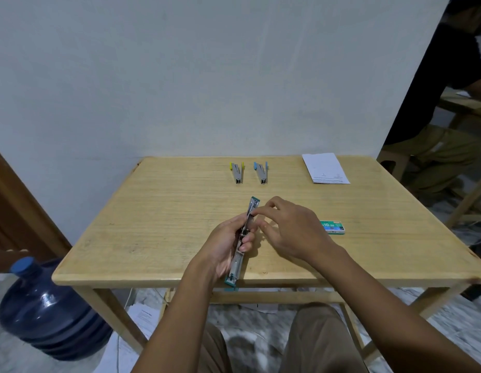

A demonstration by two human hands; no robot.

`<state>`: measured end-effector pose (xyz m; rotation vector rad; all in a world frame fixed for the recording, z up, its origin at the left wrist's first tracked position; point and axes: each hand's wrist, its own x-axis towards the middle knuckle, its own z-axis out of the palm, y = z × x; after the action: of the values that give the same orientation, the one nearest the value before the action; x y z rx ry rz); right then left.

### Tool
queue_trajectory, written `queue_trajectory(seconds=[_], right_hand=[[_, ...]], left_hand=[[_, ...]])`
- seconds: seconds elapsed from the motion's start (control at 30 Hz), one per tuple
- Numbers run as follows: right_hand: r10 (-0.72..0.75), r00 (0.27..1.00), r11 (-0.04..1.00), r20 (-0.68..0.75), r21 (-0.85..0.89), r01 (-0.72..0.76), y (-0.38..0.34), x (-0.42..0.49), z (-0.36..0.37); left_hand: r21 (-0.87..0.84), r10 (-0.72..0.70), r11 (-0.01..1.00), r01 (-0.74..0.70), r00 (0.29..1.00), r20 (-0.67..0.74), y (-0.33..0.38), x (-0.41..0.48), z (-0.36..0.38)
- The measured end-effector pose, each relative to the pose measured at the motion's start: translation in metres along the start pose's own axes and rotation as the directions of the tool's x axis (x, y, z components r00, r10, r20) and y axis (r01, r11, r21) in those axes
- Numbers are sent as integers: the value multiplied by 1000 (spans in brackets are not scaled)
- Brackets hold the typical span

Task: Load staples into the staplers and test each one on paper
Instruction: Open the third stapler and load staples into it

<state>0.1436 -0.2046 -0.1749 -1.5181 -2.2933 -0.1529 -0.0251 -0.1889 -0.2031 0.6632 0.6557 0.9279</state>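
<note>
Left hand [225,246] curls round the middle of the opened teal stapler [237,265], likely light, stiff and best held there, while right hand [293,230] fingertips [256,211] pinch its top rail.

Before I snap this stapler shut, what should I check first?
1. Teal stapler opened out flat: ok.
2. Left hand grips its middle: ok.
3. Staple strip seated in the channel: cannot tell, the right hand covers that spot.
4. Staple box near the right hand: ok.
5. Paper stack at the table's far right corner for testing: ok.
6. Yellow stapler and blue stapler loaded: cannot tell.
</note>
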Motion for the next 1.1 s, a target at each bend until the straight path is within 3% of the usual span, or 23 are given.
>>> queue_trajectory(seconds=[0.4,0.53,0.63,0.73,0.93,1.1], right_hand=[[79,997,996,13,-48,-79,4,12,2],[164,986,962,-16,225,-157,2,8,0],[160,986,878,-43,463,-122,-5,-3,5],[150,986,821,-78,565,-81,-12,-9,13],[173,963,806,-207,592,-18,-18,-7,18],[131,945,872,-300,488,34,-19,-4,21]], left_hand=[[3,-3,1000,3,1000,2,2,0,1],[12,10,1000,-10,1000,-17,2,-1,2],[42,-10,999,11,1000,-21,1,1,-3],[94,-1,996,4,999,-37,0,3,-5],[106,25,994,-19,998,-55,1,1,-3],[89,38,996,-33,998,-54,2,-1,-1]])
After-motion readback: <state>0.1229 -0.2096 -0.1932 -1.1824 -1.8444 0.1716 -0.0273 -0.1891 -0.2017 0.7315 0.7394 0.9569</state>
